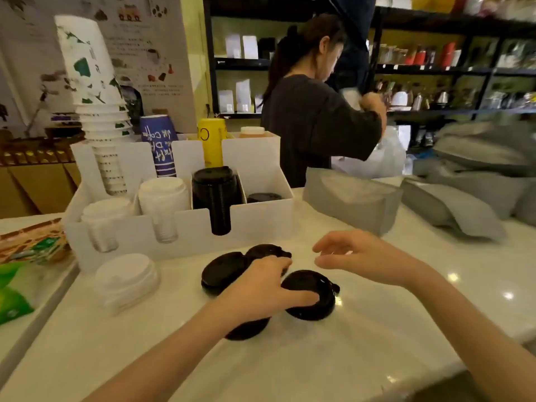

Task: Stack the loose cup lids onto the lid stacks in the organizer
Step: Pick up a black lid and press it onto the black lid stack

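Note:
Several loose black lids lie on the white counter in front of the white organizer: one at the left, one behind it, one at the right, one partly under my wrist. My left hand rests over them, fingers spread and touching the right and rear lids. My right hand hovers open just right of the lids, holding nothing. A loose stack of white lids lies further left. The organizer holds white lid stacks, a tall black stack and a low black stack.
Paper cup stacks stand in the organizer's back row. Grey pouches lie on the counter to the right. A tray with green packets sits at the left. A person in a dark shirt works behind the counter before shelves.

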{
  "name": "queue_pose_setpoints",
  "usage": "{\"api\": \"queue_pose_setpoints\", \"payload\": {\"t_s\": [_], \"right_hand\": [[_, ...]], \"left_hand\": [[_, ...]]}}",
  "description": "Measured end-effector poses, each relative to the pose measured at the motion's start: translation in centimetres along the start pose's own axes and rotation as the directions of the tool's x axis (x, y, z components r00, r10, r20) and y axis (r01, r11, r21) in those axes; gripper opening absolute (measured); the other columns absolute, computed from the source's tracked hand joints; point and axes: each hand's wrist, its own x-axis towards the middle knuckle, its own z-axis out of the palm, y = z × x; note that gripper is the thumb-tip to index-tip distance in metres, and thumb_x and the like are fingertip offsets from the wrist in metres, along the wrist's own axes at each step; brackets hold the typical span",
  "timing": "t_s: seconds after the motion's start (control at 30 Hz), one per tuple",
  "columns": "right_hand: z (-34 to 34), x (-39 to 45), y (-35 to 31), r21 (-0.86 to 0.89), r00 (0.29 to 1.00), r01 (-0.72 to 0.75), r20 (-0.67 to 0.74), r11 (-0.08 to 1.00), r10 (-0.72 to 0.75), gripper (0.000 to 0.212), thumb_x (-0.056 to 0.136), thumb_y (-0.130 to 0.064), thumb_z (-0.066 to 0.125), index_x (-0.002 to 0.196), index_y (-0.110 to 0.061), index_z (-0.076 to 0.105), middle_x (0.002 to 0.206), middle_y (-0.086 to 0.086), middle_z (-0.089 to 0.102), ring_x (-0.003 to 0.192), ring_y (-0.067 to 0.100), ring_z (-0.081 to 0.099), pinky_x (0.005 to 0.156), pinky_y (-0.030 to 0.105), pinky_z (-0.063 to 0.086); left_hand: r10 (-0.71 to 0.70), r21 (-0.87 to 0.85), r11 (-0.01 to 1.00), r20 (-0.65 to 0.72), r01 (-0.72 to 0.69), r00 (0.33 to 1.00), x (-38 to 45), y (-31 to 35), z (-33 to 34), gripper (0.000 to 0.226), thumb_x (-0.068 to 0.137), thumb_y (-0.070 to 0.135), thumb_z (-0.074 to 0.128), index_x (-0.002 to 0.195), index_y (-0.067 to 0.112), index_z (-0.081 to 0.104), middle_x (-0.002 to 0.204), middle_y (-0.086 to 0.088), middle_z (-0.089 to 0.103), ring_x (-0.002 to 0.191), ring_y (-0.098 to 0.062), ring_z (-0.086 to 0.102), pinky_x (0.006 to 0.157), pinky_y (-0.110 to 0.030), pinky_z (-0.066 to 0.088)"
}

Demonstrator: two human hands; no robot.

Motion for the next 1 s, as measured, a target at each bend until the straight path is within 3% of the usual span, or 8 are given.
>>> {"api": "queue_pose_setpoints", "payload": {"t_s": [0.13,0.27,0.37,0.53,0.73,1.0], "right_hand": [[1.8,-0.1,1.8,-0.013,0.997,-0.083,0.009,0.996,0.083,0.034,0.081,-0.04,0.057,0.111,-0.023,0.06,0.113,-0.003,0.063,0.099,0.01,0.057,0.08,0.019,0.043],[3.0,-0.2,3.2,0.003,0.989,-0.146,0.016,0.989,0.146,0.039,0.083,-0.037,0.056,0.117,-0.018,0.057,0.118,-0.001,0.061,0.103,0.013,0.056,0.086,0.023,0.042],[3.5,-0.3,3.7,0.004,0.987,-0.158,0.017,0.987,0.158,0.033,0.083,-0.034,0.056,0.112,-0.018,0.06,0.115,0.001,0.062,0.103,0.015,0.056,0.089,0.028,0.044],[3.5,-0.3,3.7,-0.004,0.992,-0.123,-0.026,0.992,0.122,0.029,0.084,-0.03,0.055,0.109,-0.018,0.062,0.112,0.002,0.064,0.101,0.016,0.056,0.086,0.028,0.043],[1.7,0.6,2.1,0.042,0.989,-0.024,-0.147,0.999,0.03,0.026,0.085,-0.026,0.053,0.109,-0.021,0.062,0.108,0.0,0.064,0.101,0.012,0.056,0.088,0.028,0.044],[0.0,4.4,-1.4,0.086,0.969,0.119,-0.227,0.989,-0.097,0.028,0.088,-0.023,0.049,0.114,-0.021,0.058,0.094,-0.009,0.058,0.085,0.002,0.052,0.071,0.011,0.038]], "left_hand": [[0.025,0.013,1.0,0.012,-0.025,1.0,-0.2,-0.1,2.1,0.067,0.066,0.043,0.071,0.124,0.026,0.043,0.128,0.004,0.048,0.1,-0.007,0.046,0.083,-0.02,0.038],[0.031,0.096,0.995,-0.071,-0.024,0.997,0.3,-0.6,3.5,0.068,0.069,0.042,0.066,0.127,0.019,0.038,0.132,0.0,0.044,0.117,-0.014,0.043,0.086,-0.02,0.033],[0.044,0.112,0.993,-0.088,-0.034,0.995,0.4,-0.5,3.6,0.063,0.073,0.039,0.064,0.127,0.016,0.04,0.128,-0.003,0.048,0.115,-0.016,0.045,0.085,-0.02,0.034],[0.028,0.137,0.99,-0.114,-0.012,0.993,0.6,-0.3,3.7,0.068,0.068,0.045,0.066,0.125,0.017,0.041,0.12,-0.001,0.049,0.112,-0.017,0.046,0.092,-0.029,0.041],[0.101,0.059,0.994,-0.286,-0.088,0.953,1.1,0.1,1.3,0.073,0.063,0.049,0.07,0.125,0.023,0.042,0.122,0.004,0.05,0.101,-0.008,0.043,0.086,-0.021,0.034],[0.166,0.021,0.983,-0.507,-0.181,0.846,2.2,-1.0,-2.7,0.071,0.06,0.046,0.075,0.122,0.027,0.046,0.122,0.007,0.052,0.105,-0.004,0.044,0.09,-0.022,0.04]]}}
